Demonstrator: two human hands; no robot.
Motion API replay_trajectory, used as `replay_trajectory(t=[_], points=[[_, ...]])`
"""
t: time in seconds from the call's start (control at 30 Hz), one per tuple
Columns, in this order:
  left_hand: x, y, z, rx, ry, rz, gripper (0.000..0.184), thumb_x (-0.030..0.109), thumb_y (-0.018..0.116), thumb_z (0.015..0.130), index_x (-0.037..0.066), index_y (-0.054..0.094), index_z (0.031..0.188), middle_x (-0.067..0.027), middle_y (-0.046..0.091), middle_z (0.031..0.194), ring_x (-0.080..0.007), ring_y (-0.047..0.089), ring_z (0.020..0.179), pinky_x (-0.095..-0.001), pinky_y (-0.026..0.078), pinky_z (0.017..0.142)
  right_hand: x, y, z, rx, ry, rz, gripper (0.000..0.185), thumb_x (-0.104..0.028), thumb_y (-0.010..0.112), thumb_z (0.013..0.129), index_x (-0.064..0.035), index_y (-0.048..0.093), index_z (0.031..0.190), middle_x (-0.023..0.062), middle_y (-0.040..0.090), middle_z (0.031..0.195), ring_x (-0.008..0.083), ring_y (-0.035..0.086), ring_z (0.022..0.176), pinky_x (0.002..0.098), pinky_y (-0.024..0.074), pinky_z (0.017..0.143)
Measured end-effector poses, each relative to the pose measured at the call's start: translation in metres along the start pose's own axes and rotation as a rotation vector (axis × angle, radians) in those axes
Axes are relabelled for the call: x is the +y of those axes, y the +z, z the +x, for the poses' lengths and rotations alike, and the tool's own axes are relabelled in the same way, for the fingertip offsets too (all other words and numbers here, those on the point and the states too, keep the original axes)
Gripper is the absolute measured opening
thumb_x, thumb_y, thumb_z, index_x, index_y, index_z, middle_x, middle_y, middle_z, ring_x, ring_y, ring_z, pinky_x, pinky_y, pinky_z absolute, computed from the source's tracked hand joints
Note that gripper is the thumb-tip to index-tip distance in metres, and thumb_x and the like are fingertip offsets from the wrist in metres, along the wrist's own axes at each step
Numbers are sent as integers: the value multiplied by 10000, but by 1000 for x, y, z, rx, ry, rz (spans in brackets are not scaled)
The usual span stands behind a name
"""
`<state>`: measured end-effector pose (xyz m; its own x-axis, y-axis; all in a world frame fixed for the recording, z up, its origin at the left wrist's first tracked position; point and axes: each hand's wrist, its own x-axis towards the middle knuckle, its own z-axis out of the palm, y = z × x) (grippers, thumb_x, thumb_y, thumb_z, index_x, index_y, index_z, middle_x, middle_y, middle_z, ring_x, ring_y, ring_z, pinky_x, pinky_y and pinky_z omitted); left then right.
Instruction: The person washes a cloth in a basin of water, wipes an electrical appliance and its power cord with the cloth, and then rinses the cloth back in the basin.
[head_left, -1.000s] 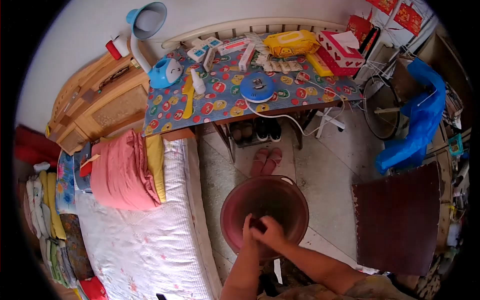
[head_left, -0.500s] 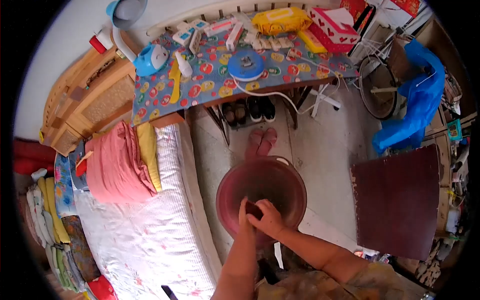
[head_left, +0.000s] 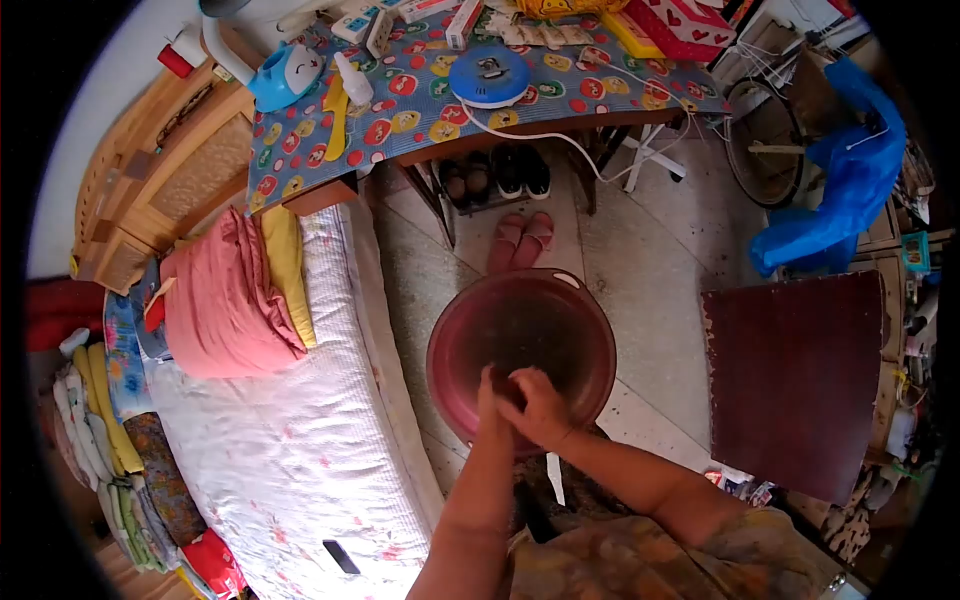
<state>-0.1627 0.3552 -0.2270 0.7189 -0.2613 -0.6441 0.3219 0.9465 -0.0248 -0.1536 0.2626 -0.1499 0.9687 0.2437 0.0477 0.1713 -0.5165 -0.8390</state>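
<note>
A reddish-brown round basin (head_left: 452, 365) stands on the floor in front of me, its inside dark. Both my hands are close together over its near part. My left hand (head_left: 490, 397) is seen edge-on, its fingers pressed together and pointing away from me. Beside it, my right hand (head_left: 540, 408) is curled, with fingertips towards the left palm. Anything between the two hands is hidden or too small to name.
A bed (head_left: 270, 450) with a folded pink quilt (head_left: 225, 305) lies left. Beyond the basin are pink slippers (head_left: 522, 238) and a cloth-covered table (head_left: 420, 125) bearing a round blue device (head_left: 489, 76). A dark red board (head_left: 795, 385) and blue plastic (head_left: 835, 205) are right.
The view has tilted down, so the table and slippers sit higher and a black phone-like object on the bed shows more fully. My hands stay together over the basin, the right slightly shifted.
</note>
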Motion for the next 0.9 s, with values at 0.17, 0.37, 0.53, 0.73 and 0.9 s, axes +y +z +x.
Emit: replay_trajectory(t=[0.17,0.37,0.53,0.73,0.9], points=[[-3,14,2,435,73,336,412,349,416,870,60,473,1158,-91,520,1109,-248,513,1003,-406,445,805,49,5,37,19,519,-37,410,-326,543,811,57,504,951,281,534,932,436,511,887,439,415,762],[43,21,-7,687,255,741,467,356,522,825,25,473,1152,-114,474,1144,-293,508,962,-417,482,666,66,-47,58,-258,376,-214,430,-349,536,824,36,493,1012,262,569,921,416,549,848,439,442,737],[64,-19,-6,587,325,1005,385,282,596,799,27,510,1076,-98,514,1036,-220,512,888,-324,479,638,78,-60,54,-594,311,-455,417,-327,553,808,-31,481,1093,228,560,969,373,541,916,424,438,755],[57,-78,19,568,437,1140,347,142,592,740,37,521,1064,-83,554,951,-174,527,867,-253,450,721,99,-41,34,-706,186,-596,432,-146,508,790,-148,456,1219,147,401,1252,319,325,1196,464,298,942],[47,-75,29,769,122,1445,352,62,555,739,3,499,1082,-106,551,932,-176,547,665,-283,459,511,99,-30,20,-778,191,-777,576,-117,503,785,-202,325,1326,136,198,1390,326,186,1277,466,202,1019]])
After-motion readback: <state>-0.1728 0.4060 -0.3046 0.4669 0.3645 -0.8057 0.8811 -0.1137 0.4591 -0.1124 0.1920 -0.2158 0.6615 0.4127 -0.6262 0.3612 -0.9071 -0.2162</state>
